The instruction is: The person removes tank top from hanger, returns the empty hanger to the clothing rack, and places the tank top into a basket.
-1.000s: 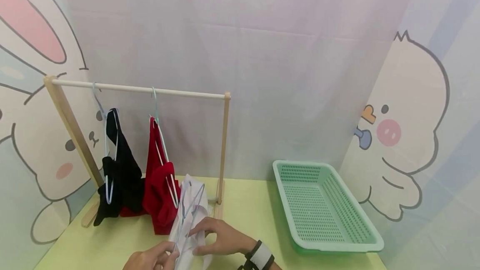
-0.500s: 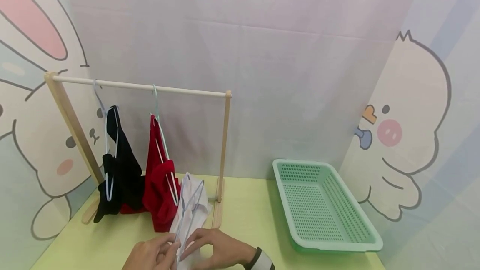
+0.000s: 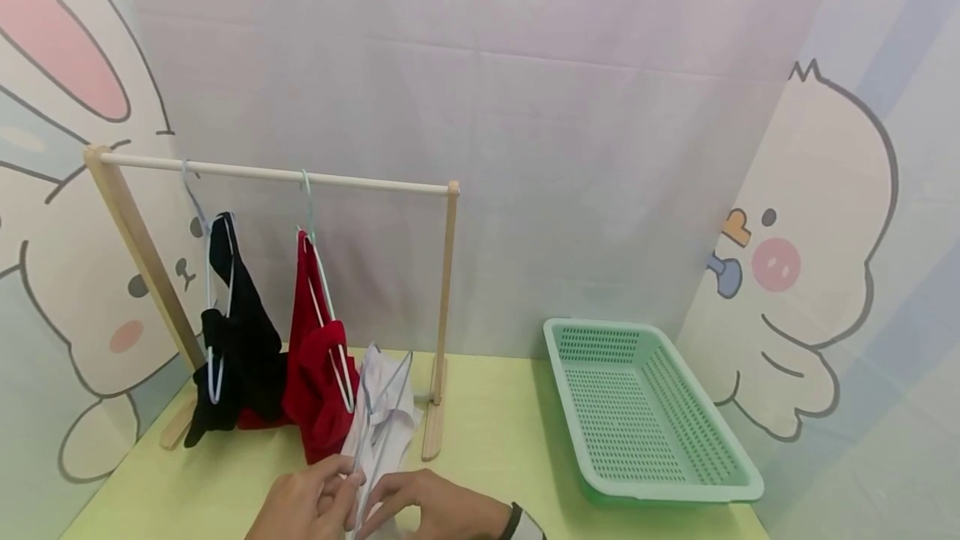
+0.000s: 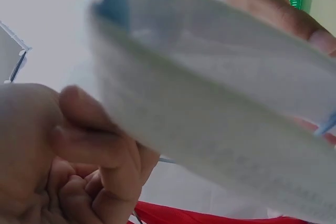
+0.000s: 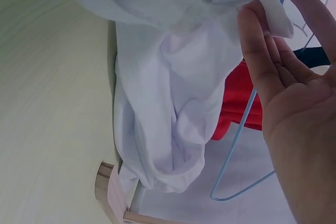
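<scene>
In the head view, a white garment (image 3: 401, 419) lies lengthwise at the bottom centre of the table. A pale blue clothes hanger (image 5: 237, 135) runs along it, its wide end pointing away from me. My left hand (image 3: 303, 502) pinches the hanger's near part, other fingers curled. From the right, my right hand (image 3: 442, 507) holds the garment's near edge, where cloth folds over the fingertips in the right wrist view. A hemmed opening of the white cloth (image 4: 210, 114) spreads blurred between both hands in the left wrist view. Fingertip contact is partly hidden.
A wooden rack (image 3: 446, 290) stands at left. On its bar hang a black garment (image 3: 251, 357) and a red garment (image 3: 318, 382), each on a hanger. At right sits a green plastic basket (image 3: 630, 415) with nothing in it. Printed curtains stand behind the table.
My right hand has moved nearer the bottom edge and left, closer to my left hand, drawing along the garment's near end. The left hand has moved slightly upward.
</scene>
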`<move>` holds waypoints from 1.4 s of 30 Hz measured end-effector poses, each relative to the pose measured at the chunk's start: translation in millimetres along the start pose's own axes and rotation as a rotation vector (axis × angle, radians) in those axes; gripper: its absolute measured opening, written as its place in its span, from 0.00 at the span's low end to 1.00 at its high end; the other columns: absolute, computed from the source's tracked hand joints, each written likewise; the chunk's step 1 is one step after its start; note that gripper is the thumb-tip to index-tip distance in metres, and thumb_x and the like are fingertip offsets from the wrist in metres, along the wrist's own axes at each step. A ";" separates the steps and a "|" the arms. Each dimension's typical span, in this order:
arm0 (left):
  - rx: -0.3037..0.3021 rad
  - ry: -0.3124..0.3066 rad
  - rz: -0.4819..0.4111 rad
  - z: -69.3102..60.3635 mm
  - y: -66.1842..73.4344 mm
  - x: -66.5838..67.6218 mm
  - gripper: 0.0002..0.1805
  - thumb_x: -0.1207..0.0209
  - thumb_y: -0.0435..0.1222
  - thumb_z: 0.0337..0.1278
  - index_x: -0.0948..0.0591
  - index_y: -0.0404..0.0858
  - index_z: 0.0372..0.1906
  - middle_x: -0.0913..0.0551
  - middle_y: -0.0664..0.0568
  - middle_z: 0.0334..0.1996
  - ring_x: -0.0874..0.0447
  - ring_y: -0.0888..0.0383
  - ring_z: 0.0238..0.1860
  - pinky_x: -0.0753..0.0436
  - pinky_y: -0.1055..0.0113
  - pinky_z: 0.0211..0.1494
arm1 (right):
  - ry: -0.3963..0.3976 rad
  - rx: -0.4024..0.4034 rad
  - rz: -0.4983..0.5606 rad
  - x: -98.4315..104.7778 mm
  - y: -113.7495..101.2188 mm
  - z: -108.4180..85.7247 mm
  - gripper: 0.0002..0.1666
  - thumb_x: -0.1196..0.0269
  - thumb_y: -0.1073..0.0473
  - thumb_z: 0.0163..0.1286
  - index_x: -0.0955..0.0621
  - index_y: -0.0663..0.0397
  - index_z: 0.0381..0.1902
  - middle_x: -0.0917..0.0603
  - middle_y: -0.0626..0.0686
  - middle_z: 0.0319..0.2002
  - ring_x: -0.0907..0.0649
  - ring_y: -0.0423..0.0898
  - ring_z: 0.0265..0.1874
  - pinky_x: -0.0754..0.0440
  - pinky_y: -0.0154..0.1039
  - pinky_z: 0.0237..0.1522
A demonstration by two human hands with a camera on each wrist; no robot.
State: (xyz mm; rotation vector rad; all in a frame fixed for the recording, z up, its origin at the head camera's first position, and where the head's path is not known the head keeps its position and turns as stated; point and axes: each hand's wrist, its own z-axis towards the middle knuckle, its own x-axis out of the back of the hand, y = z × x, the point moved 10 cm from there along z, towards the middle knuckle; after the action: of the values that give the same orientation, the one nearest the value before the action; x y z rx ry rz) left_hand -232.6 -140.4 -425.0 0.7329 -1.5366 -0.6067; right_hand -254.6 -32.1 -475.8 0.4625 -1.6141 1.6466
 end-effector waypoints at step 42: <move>0.006 0.055 -0.091 11.7 13.4 -3.4 0.14 0.37 0.38 0.75 0.15 0.31 0.54 0.21 0.55 0.21 0.26 0.58 0.23 0.31 0.71 0.27 | 0.026 -0.043 -0.075 -37.0 -1.5 -2.5 0.09 0.39 0.67 0.78 0.14 0.64 0.48 0.12 0.53 0.41 0.29 0.17 0.34 0.23 0.16 0.42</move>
State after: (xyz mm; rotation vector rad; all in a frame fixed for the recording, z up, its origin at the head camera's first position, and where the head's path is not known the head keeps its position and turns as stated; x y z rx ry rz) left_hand -245.5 -129.5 -418.4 0.8215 -1.4611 -0.6441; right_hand -229.3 -39.7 -501.8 0.4719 -1.5912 1.5531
